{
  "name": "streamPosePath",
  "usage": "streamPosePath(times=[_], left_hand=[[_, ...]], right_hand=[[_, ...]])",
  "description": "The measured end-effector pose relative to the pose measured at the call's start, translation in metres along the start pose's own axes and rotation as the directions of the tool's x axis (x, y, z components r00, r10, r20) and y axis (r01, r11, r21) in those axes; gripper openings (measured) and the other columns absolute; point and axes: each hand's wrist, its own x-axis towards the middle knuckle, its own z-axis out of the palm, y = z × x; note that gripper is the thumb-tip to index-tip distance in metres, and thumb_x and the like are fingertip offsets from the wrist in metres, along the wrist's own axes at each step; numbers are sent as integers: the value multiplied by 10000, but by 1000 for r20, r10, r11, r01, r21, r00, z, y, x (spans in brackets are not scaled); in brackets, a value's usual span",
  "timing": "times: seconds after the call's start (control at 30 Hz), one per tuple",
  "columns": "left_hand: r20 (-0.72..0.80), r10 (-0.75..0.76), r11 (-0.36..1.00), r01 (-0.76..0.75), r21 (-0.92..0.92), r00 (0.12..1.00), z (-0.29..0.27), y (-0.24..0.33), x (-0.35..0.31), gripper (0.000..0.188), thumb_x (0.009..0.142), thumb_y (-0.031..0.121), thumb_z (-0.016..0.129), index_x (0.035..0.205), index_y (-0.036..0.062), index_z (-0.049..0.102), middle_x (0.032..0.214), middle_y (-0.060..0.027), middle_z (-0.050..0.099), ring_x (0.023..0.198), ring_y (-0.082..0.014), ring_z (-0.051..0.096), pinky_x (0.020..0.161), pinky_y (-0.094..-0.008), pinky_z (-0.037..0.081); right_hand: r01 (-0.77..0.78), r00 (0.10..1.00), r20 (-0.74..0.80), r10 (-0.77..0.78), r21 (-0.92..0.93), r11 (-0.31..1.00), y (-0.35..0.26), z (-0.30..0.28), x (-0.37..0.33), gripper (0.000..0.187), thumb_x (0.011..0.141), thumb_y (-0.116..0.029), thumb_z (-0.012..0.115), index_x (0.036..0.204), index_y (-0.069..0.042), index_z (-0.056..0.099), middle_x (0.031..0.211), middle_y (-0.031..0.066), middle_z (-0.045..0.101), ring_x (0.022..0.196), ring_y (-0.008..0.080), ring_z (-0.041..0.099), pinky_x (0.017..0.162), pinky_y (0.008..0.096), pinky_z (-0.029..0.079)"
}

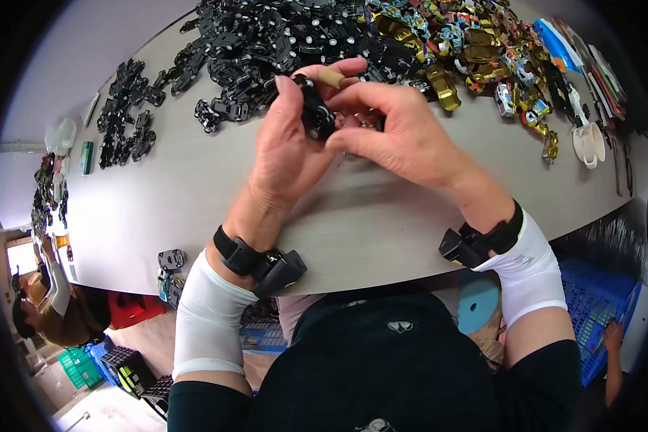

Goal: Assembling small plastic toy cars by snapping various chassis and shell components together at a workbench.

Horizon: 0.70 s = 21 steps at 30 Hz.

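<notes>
My left hand [277, 147] holds a black toy car chassis [315, 108] with light wheel hubs, up over the table. A tan wrap covers one of its fingertips. From the right, my right hand [403, 133] meets the chassis, its thumb and fingers bent together at the near end. Small shiny metallic bits [367, 121] show between the hands, too small to name surely. What the right fingertips grip is partly hidden. Beyond my hands lies a big heap of black toy car chassis [281, 43].
Gold and multicoloured toy car bodies [482, 47] are piled at the far right, near a white cup [589, 146]. More black chassis [126, 119] lie to the left by a green box [86, 158]. Another person [65, 309] sits at far left. A blue crate [597, 309] stands at right.
</notes>
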Motion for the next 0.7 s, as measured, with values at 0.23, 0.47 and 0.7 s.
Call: streamPosePath(times=[0.23,0.47,0.7], left_hand=[[30,-2,986,-3,169,1000,4,3,-4,370,904,300,555,1123,6,503,1170,-133,521,920,-181,527,853,-315,443],[-140,22,985,3,174,990,-25,5,-4,318,811,99,667,1108,28,578,959,-53,631,798,-111,550,684,-248,424],[-108,-27,995,37,87,994,-30,13,-1,404,793,109,691,1165,46,544,1037,-99,625,876,-145,585,697,-255,450]], right_hand=[[37,999,-5,-37,-4,999,-3,-10,4,266,700,-104,718,888,60,626,646,-19,520,591,62,461,532,229,402],[-57,990,117,76,-156,986,-3,-30,7,197,733,-79,690,905,-7,625,723,-27,528,656,57,468,580,212,379],[333,908,417,-29,-680,654,7,-29,2,257,652,-51,709,886,-19,608,914,115,533,784,313,580,667,394,478]])
